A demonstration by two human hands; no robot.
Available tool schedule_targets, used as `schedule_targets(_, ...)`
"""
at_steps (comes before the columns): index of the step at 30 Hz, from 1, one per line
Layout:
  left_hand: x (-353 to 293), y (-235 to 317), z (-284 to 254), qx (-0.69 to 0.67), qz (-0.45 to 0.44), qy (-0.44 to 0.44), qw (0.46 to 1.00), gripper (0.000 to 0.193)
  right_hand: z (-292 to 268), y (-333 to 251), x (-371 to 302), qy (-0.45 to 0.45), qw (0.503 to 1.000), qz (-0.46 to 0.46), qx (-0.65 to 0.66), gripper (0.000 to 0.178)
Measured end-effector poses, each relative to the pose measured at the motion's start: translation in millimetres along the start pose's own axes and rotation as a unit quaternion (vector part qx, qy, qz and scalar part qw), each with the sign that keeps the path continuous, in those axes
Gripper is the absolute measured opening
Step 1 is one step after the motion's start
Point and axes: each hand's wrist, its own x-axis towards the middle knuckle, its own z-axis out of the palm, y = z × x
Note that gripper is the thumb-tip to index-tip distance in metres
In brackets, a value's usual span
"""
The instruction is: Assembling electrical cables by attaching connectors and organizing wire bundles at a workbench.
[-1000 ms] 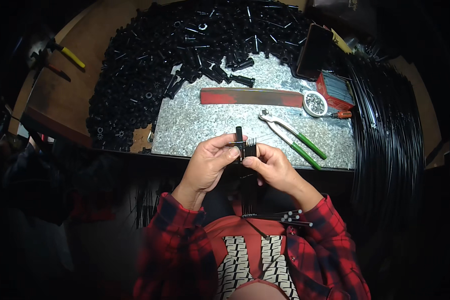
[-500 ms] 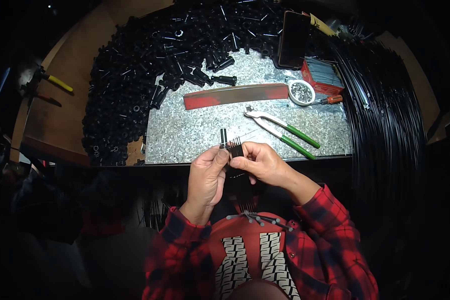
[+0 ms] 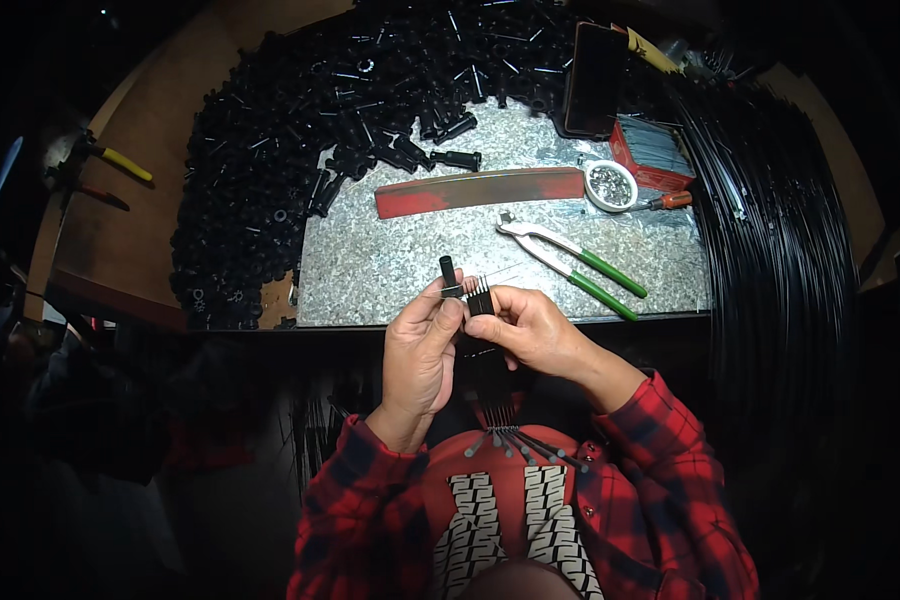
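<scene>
A grey, speckled slab (image 3: 370, 265) forms the work surface, with a great heap of glossy black cylindrical parts (image 3: 260, 150) spread across its back and left. A long, thick bundle of thin black rods (image 3: 770, 220) hangs over its right edge. On the slab, a long, slightly curved red and dark bar (image 3: 480, 192) lies behind green-handled metal pliers (image 3: 575, 268), which no hand touches.

Just off the slab's near edge, the two hands meet, close together. The step in hand looks like fitting small parts by touch, one piece brought right up beside another; the next move seems to call for a steady, fine pinch and careful lining-up of the tips. The left hand (image 3: 415, 355) pinches a short black tube (image 3: 447, 268) between thumb and fingertips, the tube standing nearly upright above them. The right hand (image 3: 530, 330) presses its thumb on a flat row of slim black rods with pale tips (image 3: 480, 302), the fingers curled behind. Whether tube and rods touch, I cannot tell.

Smallest of all, a fine wire (image 3: 506, 270) slants out past the tips; where it starts is unclear.
</scene>
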Motion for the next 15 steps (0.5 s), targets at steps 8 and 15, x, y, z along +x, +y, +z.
schedule_targets(8,-1.3,3.4,4.1,-0.045,-0.015,-0.005,0.999,0.035,0.2,-4.7,-2.1,-0.008,1.000,0.001,0.005,0.024)
schedule_targets(15,-6.0,-2.1,-0.5,-0.077,-0.024,-0.016,0.997,0.035,0.7,-7.0,-4.0,-0.006,1.000,-0.013,-0.004,0.023)
